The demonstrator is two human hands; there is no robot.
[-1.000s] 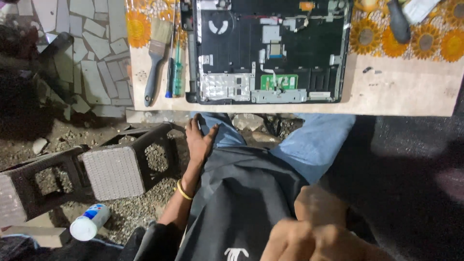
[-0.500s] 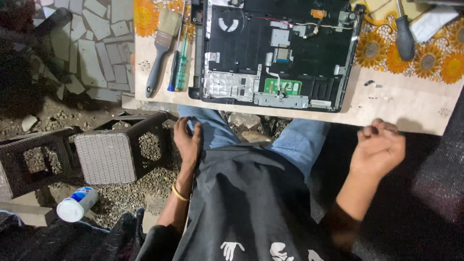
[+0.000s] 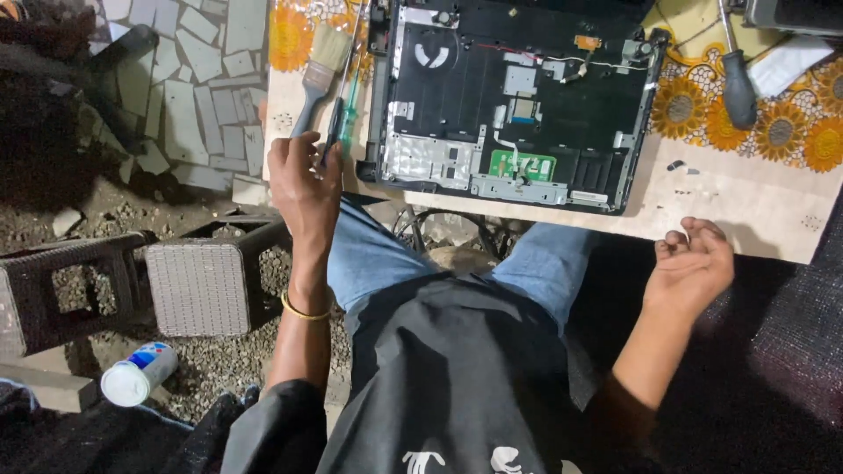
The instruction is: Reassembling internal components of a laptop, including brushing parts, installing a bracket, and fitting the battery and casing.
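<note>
Head view, looking down past my lap to the bench. My left hand is at the near-left edge of the bench, fingers pinched around the dark handle of a thin screwdriver whose shaft runs up and away from me. Just beside it lies a second, green-handled screwdriver, and to its left a flat paintbrush with pale bristles; I cannot tell whether my fingers touch the brush handle. A yellow bangle sits on the left wrist.

My right hand hovers at the near-right edge of the bench, palm turned up, fingers loosely curled, holding nothing that I can see.

Between the two hands, on the bench, rests an opened laptop base, black, with a small green circuit board near its front edge and thin wires across the top. To its right, on a sunflower-pattern cloth, lies a larger screwdriver with a grey handle. A few small dark specks, likely screws, sit on the bare board near the laptop's right corner.

On the gravel at lower left: a woven stool and a white can on its side.
</note>
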